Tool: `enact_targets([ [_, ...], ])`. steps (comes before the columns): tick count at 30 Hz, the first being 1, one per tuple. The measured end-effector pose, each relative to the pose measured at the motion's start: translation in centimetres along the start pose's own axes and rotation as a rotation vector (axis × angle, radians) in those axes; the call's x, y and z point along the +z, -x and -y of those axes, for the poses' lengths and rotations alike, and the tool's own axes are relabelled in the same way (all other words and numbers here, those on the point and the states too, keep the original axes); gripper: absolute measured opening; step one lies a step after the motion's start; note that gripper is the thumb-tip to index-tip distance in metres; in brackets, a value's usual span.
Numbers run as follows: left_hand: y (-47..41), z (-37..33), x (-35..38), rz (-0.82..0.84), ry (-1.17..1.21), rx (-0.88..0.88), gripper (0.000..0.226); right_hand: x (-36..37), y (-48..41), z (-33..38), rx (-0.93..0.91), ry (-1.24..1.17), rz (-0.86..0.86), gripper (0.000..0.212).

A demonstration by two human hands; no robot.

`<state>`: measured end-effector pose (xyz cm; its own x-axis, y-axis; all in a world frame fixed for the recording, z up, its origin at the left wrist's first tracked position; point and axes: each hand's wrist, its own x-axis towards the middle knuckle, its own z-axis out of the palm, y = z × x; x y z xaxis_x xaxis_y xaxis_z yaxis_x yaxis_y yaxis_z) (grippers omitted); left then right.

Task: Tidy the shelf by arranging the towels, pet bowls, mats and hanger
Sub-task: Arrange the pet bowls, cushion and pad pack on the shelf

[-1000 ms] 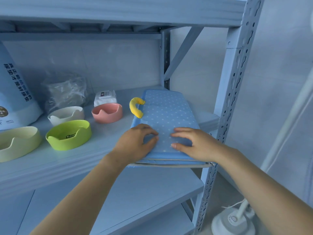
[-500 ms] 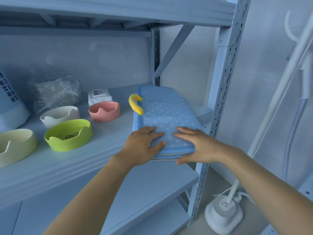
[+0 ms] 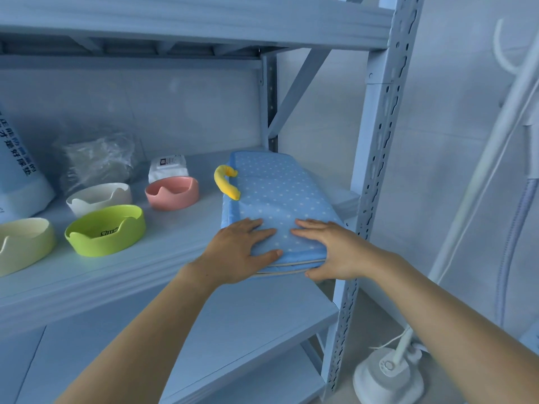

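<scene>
The left hand (image 3: 239, 252) and right hand (image 3: 335, 252) lie flat, fingers straight, gripping nothing, on the folded blue mat (image 3: 277, 193) at the shelf's (image 3: 180, 231) right end. Push evenly with both palms, because the mat's front edge seems to overhang.

One view, worn on the head, looking forward and tipped down onto the middle shelf (image 3: 175, 258). It's close in. Both forearms enter from the bottom edge, with the left hand (image 3: 236, 252) and right hand (image 3: 332, 252) just below centre frame on the blue mat (image 3: 277, 193). The camera faces the rack's right end, and the upright post (image 3: 376, 141) leans under the wide lens. The top of frame catches the upper shelf board (image 3: 189, 21) from beneath. The lower shelf (image 3: 248, 325) shows under the arms, and the white stand base (image 3: 388, 377) sits on the floor at bottom right.
</scene>
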<state>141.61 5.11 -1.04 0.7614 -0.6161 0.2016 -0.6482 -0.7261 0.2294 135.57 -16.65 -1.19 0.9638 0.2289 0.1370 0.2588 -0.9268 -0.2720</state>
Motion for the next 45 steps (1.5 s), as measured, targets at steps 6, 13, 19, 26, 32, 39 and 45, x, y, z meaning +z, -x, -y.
enact_targets([
  [6,-2.3,-4.7,1.8,0.004,-0.075,-0.087,0.073,-1.7,0.8,-4.8,-0.015,0.025,0.02,0.088],
  [13,-5.4,-9.5,3.9,-0.012,-0.122,-0.172,0.064,-2.9,1.1,-10.2,-0.052,0.06,0.006,0.088],
  [19,-7.1,-11.4,4.6,-0.021,-0.123,-0.247,0.064,-3.0,-0.1,-13.0,-0.083,0.077,-0.002,0.083],
  [26,-9.5,-11.4,4.3,0.041,-0.142,-0.293,0.085,-3.3,-2.8,-15.5,-0.129,0.023,-0.029,0.081],
  [32,-10.7,-11.1,4.8,0.057,-0.303,-0.287,0.096,-2.9,-4.0,-16.9,-0.171,-0.039,-0.065,0.082],
  [39,-11.3,-10.7,4.9,0.029,-0.267,-0.306,0.093,-2.9,-4.7,-17.4,-0.201,-0.013,-0.071,0.083],
  [45,-11.4,-10.7,4.8,-0.083,-0.209,-0.294,0.085,-2.5,-5.5,-17.7,-0.246,0.083,-0.156,0.072],
])
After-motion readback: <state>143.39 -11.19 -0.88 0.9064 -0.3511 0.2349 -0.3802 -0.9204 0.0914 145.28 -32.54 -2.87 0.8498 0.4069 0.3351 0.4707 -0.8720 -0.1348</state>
